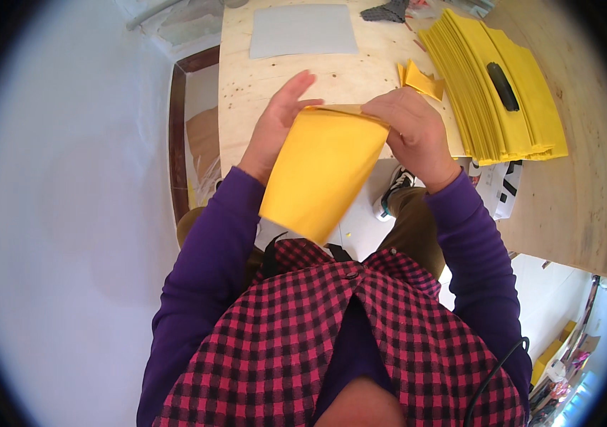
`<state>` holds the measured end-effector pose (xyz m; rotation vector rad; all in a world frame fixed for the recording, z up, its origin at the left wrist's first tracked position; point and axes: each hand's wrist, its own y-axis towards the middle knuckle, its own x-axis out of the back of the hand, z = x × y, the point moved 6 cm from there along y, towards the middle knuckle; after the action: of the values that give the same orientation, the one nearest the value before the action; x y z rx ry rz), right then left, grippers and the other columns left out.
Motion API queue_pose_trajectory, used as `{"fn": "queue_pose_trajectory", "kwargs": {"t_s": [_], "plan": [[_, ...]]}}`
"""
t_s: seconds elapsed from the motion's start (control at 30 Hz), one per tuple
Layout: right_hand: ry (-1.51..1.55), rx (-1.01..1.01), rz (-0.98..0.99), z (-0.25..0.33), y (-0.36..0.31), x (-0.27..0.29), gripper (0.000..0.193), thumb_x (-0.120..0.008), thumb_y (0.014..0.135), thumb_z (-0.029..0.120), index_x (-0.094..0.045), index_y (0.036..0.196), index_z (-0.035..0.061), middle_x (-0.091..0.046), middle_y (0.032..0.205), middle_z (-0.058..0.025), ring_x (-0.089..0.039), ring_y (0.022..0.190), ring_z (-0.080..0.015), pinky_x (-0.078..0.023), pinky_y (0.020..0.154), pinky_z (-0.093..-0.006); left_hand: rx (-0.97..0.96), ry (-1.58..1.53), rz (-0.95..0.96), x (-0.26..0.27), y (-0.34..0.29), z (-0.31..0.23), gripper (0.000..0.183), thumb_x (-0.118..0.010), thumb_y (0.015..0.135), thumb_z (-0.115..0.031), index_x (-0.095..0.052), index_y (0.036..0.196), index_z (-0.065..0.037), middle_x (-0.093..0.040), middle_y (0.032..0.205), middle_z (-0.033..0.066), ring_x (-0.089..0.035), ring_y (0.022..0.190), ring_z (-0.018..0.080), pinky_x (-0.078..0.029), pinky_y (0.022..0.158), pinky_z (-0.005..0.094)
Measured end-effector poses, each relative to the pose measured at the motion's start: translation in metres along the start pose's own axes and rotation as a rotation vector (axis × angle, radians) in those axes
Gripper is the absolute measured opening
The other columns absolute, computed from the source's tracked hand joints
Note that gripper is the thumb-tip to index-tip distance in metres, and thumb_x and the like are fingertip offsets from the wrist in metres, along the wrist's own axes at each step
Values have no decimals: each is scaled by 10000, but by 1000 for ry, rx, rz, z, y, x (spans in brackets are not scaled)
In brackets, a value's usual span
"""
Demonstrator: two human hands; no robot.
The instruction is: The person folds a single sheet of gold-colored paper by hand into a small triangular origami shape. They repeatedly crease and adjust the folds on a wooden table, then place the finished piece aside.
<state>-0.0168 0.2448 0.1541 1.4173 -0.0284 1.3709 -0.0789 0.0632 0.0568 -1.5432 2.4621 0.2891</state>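
Note:
A yellow folded paper piece, bag-like (325, 171), hangs in front of me over the table's near edge, its top edge slightly parted. My right hand (414, 128) is closed on its upper right corner, thumb hidden from view. At its upper left, my left hand (282, 121) has its fingers stretched out and apart, the palm side resting along the paper's edge. Beyond my right hand lie small folded yellow scraps (421, 80). To the right of them is a thick stack of yellow paper (460, 85) with a black oblong object (503, 87) on top.
The pale wooden table (239, 92) holds a grey sheet (303, 30) at the far side and a dark grey cloth (386, 11) beside it. A white wall (69, 213) stands close on my left. Under the table's right part is a white printed bag (499, 188).

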Motion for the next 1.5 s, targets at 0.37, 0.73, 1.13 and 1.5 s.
{"fn": "queue_pose_trajectory", "kwargs": {"t_s": [0.37, 0.73, 1.13, 1.5], "plan": [[-100, -284, 124, -41, -19, -16, 318, -636, 741, -89, -710, 1014, 56, -690, 942, -101, -658, 895, -303, -537, 795, -372, -354, 442, -174, 37, -41, -12, 482, -771, 782, 15, -656, 1239, -85, -621, 1334, 79, -571, 1234, 219, -451, 1039, 347], [-399, -146, 58, -63, -26, -39, 290, -674, 762, 22, -728, 1014, 155, -671, 929, 22, -628, 839, -203, -539, 685, -332, -689, 917, -101, 48, -3, -25, 280, -696, 706, 91, -700, 941, -61, -710, 1043, 74, -635, 1046, 269, -504, 917, 366], [-271, -231, 446, -63, -91, -101, 318, -672, 755, 95, -657, 1073, 112, -602, 925, -23, -595, 890, -230, -534, 755, -348, -647, 1303, 281, 43, -27, 34, 372, -662, 681, 72, -683, 1022, -75, -679, 1097, 73, -629, 1063, 283, -496, 929, 395], [-124, -228, 429, -51, -85, -102, 306, -720, 774, 160, -638, 1062, 94, -623, 999, -51, -601, 936, -252, -520, 801, -365, -578, 1096, 331, 57, -35, 46, 299, -652, 672, 63, -683, 944, -57, -670, 1045, 74, -628, 1008, 296, -500, 895, 405]]}}
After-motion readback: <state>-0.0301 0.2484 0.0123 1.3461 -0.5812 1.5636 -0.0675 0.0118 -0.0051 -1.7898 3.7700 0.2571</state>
